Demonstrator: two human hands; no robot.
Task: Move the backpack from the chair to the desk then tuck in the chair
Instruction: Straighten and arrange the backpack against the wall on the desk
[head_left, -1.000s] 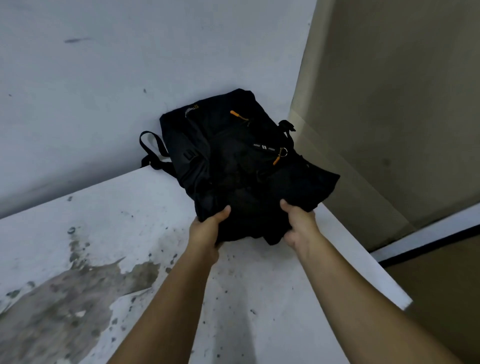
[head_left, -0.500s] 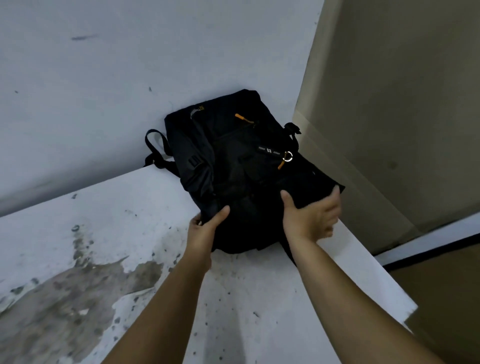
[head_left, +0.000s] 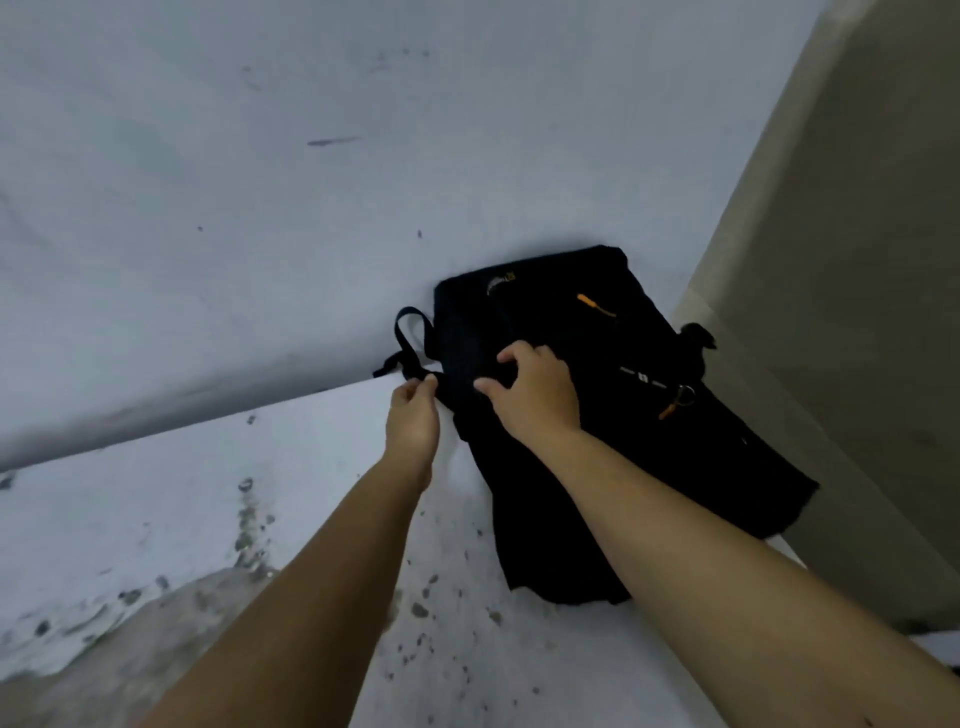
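Two hands were at the backpack (head_left: 587, 415), which already lay on the desk (head_left: 260, 493), its top leaning against the wall (head_left: 260, 208) in the desk's far corner. We judged the first step of the task, the move from the chair to the desk, to be essentially complete; the hands appeared to be settling the bag.

The left hand (head_left: 413, 423) was at the backpack's near-left edge, thumb and fingertips pinched together at the base of the strap loop (head_left: 410, 338). We could not tell whether webbing was actually caught between them. The right hand (head_left: 535, 387) rested on the backpack's upper left face, fingers curled and slightly parted, thumb held apart, apparently gathering fabric.

The chair was not in view. We judged that the next move called for releasing the backpack, turning away from it and pushing the chair under the desk.

Markings on the backpack: a small yellow tab near its top and a pale printed strip near the metal ring (head_left: 687, 393). Neither was legible. Orange zip pulls (head_left: 595, 305) carried no writing.
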